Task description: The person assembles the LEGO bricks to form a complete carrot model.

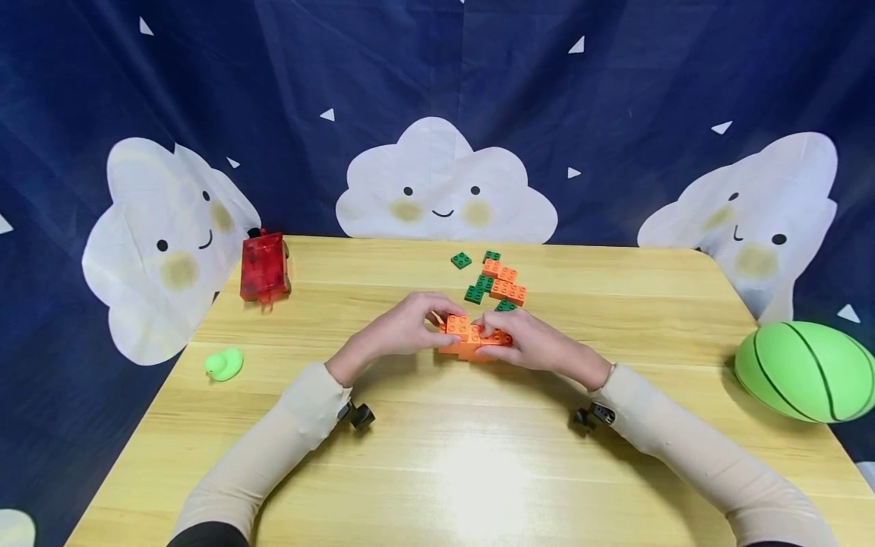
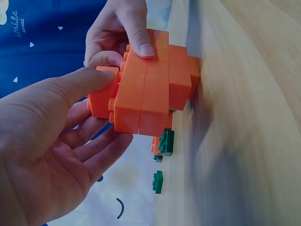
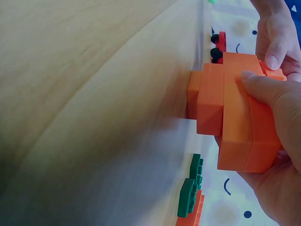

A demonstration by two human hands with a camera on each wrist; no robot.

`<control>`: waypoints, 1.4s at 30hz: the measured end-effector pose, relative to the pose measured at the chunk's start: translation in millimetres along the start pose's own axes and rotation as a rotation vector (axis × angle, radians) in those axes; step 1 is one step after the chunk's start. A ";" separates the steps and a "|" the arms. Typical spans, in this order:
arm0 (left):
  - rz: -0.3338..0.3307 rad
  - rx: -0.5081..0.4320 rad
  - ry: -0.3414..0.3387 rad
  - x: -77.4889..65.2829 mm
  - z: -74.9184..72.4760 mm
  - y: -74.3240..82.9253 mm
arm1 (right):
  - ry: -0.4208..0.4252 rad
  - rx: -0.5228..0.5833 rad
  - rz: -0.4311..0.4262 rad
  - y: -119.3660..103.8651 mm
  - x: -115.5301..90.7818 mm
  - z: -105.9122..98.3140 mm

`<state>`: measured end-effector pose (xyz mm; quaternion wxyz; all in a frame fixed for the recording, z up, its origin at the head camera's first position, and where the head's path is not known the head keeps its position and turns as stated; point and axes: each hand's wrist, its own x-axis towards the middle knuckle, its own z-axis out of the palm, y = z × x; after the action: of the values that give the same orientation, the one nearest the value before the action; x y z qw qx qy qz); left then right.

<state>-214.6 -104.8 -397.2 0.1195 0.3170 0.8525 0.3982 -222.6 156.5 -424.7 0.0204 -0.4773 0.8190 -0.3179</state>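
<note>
At the middle of the table stands a stepped stack of joined orange toy building bricks, narrower at its base in the wrist views. My left hand pinches a small orange brick at the top left of the stack, thumb on its near side. Whether that brick is fully pressed onto the studs I cannot tell. From the other end my right hand grips the stack, its thumb flat against the near side and its fingers behind, partly hidden.
Loose green bricks and orange bricks lie just behind the hands, with one green brick apart. A red toy vehicle and a light green toy duck are at left. A green ball sits at the right edge.
</note>
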 end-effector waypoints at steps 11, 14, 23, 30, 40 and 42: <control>-0.017 0.030 -0.010 1.2 -0.8 2.1 | 0.001 0.019 0.011 -1.1 0.4 -1.0; -0.006 0.027 -0.005 1.2 0.1 2.0 | 0.002 0.026 0.015 -0.4 0.3 -0.9; 0.034 0.029 0.006 2.4 5.0 -0.1 | 0.009 0.035 0.040 1.3 -1.3 -1.4; 0.024 0.017 0.015 1.2 3.7 -2.7 | 0.014 0.034 0.027 0.7 1.3 -1.2; 0.040 0.065 0.017 -1.5 3.7 1.5 | 0.012 0.029 0.011 -2.3 1.8 -1.7; 0.043 0.074 0.013 -1.9 4.2 2.5 | 0.011 0.032 0.019 -2.3 0.7 -1.1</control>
<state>-210.1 -102.3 -398.1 0.0935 0.3370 0.8604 0.3708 -221.6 155.7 -422.4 0.0265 -0.4672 0.8185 -0.3334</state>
